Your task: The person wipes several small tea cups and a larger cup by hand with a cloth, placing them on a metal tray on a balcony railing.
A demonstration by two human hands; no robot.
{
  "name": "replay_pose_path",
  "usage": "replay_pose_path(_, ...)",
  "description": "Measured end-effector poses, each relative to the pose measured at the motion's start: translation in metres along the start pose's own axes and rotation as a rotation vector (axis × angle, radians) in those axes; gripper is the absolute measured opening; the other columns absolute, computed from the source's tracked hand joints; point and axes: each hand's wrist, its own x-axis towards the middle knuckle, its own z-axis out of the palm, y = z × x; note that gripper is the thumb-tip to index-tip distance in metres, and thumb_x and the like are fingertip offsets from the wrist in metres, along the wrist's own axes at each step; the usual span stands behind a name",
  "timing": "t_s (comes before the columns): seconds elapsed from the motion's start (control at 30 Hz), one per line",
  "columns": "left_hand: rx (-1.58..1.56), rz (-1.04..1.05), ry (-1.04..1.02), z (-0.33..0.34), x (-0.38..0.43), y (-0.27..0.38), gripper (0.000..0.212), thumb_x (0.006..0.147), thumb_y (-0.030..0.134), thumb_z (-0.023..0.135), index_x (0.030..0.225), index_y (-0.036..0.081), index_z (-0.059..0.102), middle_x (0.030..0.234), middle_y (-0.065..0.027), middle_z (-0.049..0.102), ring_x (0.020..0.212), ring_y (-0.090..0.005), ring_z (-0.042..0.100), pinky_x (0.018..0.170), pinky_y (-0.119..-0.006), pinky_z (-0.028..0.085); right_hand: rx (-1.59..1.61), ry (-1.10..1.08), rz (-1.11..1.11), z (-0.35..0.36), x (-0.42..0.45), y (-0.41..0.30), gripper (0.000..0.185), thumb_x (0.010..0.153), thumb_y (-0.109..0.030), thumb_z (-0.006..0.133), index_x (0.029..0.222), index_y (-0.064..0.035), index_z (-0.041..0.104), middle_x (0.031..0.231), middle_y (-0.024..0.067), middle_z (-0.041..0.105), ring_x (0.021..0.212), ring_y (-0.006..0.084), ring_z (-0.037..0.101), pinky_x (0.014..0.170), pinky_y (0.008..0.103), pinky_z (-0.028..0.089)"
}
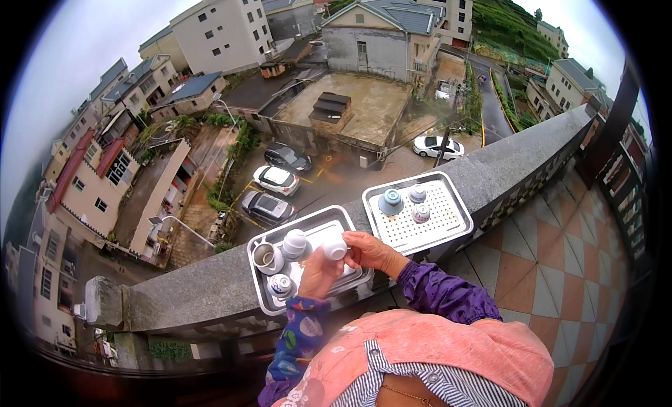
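Observation:
A small white cup [334,247] is held between both hands over the left metal tray [255,289]. My left hand [318,273] supports it from the near left side. The fingers of my right hand [374,251] pinch it at its right side. In that tray stand a white pitcher [268,259], white cups that look stacked [294,243] and an upturned patterned cup [280,285]. To the right lies a tray with a perforated insert [436,218]. It bears an upturned blue cup [391,201] and two patterned white cups [417,193], one nearer me [420,213].
Both trays rest on a narrow stone parapet [189,291], their edges overhanging it. Beyond is a steep drop to a yard with parked cars [276,179]. A dark post [611,118] rises at the right, and a tiled floor [546,260] lies on my side.

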Motion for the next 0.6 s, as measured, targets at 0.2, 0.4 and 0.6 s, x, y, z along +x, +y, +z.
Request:
replay_pose_path(0.2, 0.092, -0.111, 0.011, -0.03, -0.001, 0.004, 0.036, 0.093, 0.033, 0.049, 0.108, 0.0, 0.055, 0.091, -0.0065, 0.06, 0.069, -0.0132, 0.056, 0.058, -0.024, 0.044, -0.515, 0.028, 0.133, 0.017, -0.002, -0.037, 0.027, 0.092, -0.027, 0.051, 0.096, -0.002, 0.059, 0.073, 0.0053, 0.062, 0.053, 0.0112, 0.06, 0.043, 0.0211, 0.045)
replay_pose_path(0.4, 0.348, -0.205, 0.15, -0.038, 0.002, 0.002, 0.028, 0.092, 0.031, 0.054, 0.096, 0.004, 0.059, 0.08, -0.0047, 0.061, 0.059, -0.012, 0.054, 0.051, -0.024, 0.044, -0.786, 0.065, 0.172, 0.022, -0.004, -0.04, 0.026, 0.09, -0.026, 0.053, 0.09, -0.0021, 0.063, 0.067, 0.0041, 0.062, 0.048, 0.0091, 0.058, 0.038, 0.0193, 0.041)
replay_pose_path(0.6, 0.316, -0.145, 0.162, -0.048, 0.001, -0.006, 0.028, 0.091, 0.031, 0.055, 0.1, 0.004, 0.058, 0.082, -0.0048, 0.062, 0.06, -0.0119, 0.053, 0.05, -0.023, 0.042, -0.57, 0.035, 0.16, 0.007, -0.001, -0.023, 0.028, 0.091, -0.029, 0.052, 0.096, -0.0017, 0.06, 0.069, 0.0054, 0.061, 0.048, 0.0115, 0.058, 0.039, 0.0209, 0.041)
